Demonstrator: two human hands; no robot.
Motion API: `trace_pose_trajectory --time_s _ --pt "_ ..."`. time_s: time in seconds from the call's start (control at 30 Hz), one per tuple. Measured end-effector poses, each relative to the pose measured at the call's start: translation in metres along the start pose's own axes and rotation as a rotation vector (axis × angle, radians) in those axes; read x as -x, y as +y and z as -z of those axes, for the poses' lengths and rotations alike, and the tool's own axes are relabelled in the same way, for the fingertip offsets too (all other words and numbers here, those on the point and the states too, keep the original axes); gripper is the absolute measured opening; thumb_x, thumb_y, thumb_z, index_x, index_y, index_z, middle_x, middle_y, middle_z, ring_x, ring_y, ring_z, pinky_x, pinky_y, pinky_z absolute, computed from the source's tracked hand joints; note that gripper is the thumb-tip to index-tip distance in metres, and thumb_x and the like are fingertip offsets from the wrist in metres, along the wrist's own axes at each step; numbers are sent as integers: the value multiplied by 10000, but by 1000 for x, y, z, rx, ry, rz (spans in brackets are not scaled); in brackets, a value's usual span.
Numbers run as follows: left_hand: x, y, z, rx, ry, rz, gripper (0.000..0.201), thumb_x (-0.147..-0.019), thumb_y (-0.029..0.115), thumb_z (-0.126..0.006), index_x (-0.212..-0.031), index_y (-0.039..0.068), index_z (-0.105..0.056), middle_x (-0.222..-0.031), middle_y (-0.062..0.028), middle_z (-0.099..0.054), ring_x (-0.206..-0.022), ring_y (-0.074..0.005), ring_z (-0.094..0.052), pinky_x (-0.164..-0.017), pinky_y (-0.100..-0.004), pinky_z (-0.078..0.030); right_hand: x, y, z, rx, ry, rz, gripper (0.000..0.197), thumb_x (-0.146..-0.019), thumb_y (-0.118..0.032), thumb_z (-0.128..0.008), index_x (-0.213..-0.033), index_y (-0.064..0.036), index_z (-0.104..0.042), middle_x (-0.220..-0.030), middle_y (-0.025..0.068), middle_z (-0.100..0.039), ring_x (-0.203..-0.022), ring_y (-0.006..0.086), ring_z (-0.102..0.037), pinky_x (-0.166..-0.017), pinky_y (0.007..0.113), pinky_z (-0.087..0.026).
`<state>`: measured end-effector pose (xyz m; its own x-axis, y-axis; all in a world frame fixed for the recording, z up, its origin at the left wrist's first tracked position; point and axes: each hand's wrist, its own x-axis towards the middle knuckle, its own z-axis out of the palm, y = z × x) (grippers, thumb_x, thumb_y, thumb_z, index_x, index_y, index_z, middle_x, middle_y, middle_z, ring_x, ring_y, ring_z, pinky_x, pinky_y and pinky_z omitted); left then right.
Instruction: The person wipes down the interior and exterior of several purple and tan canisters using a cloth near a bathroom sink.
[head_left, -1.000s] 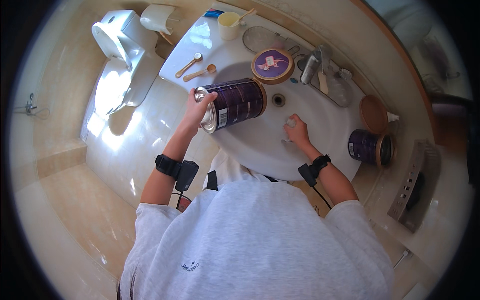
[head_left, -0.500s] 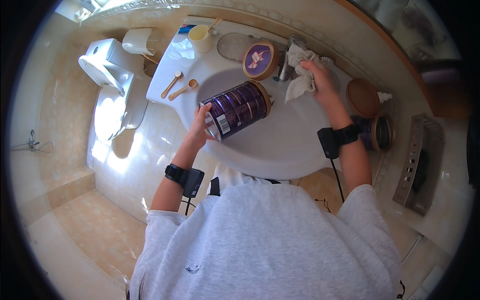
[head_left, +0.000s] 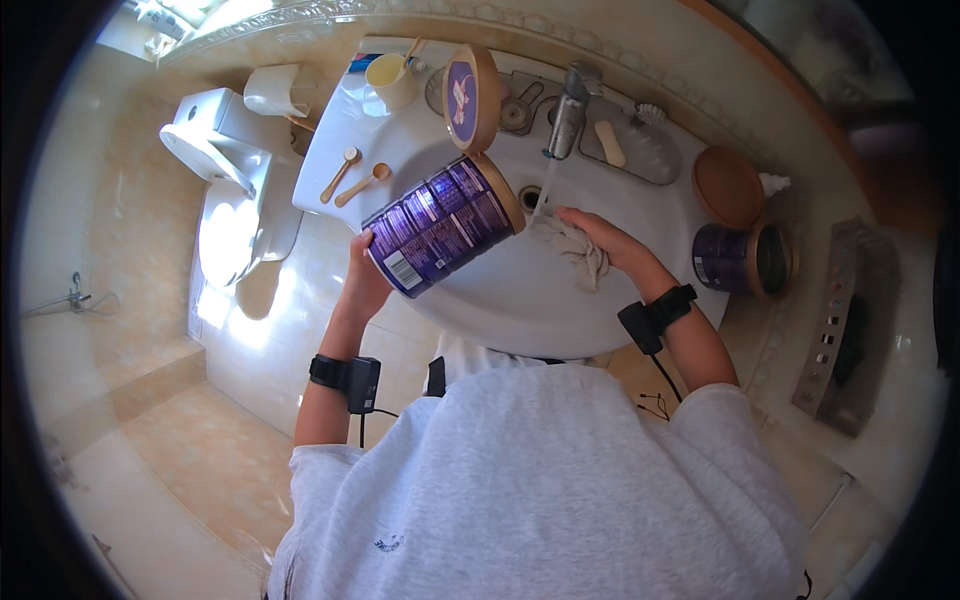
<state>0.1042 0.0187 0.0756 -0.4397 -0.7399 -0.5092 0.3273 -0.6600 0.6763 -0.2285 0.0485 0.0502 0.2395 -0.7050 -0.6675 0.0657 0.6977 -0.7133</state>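
A purple can (head_left: 445, 228) is tilted over the left part of the white sink (head_left: 520, 325). Its hinged round lid (head_left: 473, 98) stands open at the far end. My left hand (head_left: 366, 280) grips the can around its bottom end; some of those fingers are hidden beneath it. Water runs in a thin stream from the chrome faucet (head_left: 567, 118) into the basin. Beside that stream, my right hand (head_left: 608, 240) is closed on a bunched, pale cloth (head_left: 583, 262), which hangs below the fingers, to the right of the drain (head_left: 530, 197).
Two measuring scoops (head_left: 363, 185) lie on the left ledge, near a pale cup (head_left: 391, 82). Behind the basin, a soap bar (head_left: 609, 143) rests right of the faucet. A second purple can (head_left: 735, 258) lies at the right, beside a brown round lid (head_left: 728, 187). Farther right is a basket (head_left: 832, 330).
My right hand has brought the cloth from beside the faucet down into the basin. Water now shows running. The can and its lid have shifted a little left, with more of the label showing.
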Motion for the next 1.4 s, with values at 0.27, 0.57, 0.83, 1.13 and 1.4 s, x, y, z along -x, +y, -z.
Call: trace_pose_trajectory --time_s 0.27,0.57,0.83,1.13,1.4 --pt "-16 -34 -23 308 -144 164 600 -762 495 -384 -1181 66 -380 -1133 -90 -484 -1031 -208 -470 -881 -353 -366 -20 4 -10 -115 -154 -124 368 -838 -301 -444 -1023 14 -492 -914 43 -571 -763 101 -547 -657 220 -440" --pt "-53 -37 -24 -350 12 216 553 -797 400 -436 -1197 29 -347 -1184 -127 -410 -1047 -203 -431 -894 -316 -312 -30 -18 11 99 194 -198 275 -766 -190 -523 -881 60 -532 -752 77 -569 -614 157 -553 -524 276 -441" --pt "-79 -22 -106 -704 119 172 946 -693 593 -491 -1298 -7 -80 -1252 -217 -309 -1117 -305 -366 -887 -398 -318 -35 -22 20 402 373 -104 351 -698 -223 -565 -881 73 -522 -743 102 -561 -646 176 -549 -548 290 -427" --pt "-110 -60 -106 -567 68 203 512 -748 232 -477 -1200 74 -296 -1116 -119 -427 -1011 -245 -448 -674 -421 -490 -24 -10 11 630 540 14 526 -653 -241 -568 -1065 64 -450 -898 144 -559 -762 209 -541 -660 301 -425" --pt "-119 -77 -97 -495 98 197 412 -749 145 -432 -1145 74 -344 -993 -92 -470 -911 -211 -490 -680 -424 -492 5 -27 11 453 467 29 593 -678 -324 -570 -1140 6 -401 -1051 114 -517 -936 227 -511 -781 296 -401"
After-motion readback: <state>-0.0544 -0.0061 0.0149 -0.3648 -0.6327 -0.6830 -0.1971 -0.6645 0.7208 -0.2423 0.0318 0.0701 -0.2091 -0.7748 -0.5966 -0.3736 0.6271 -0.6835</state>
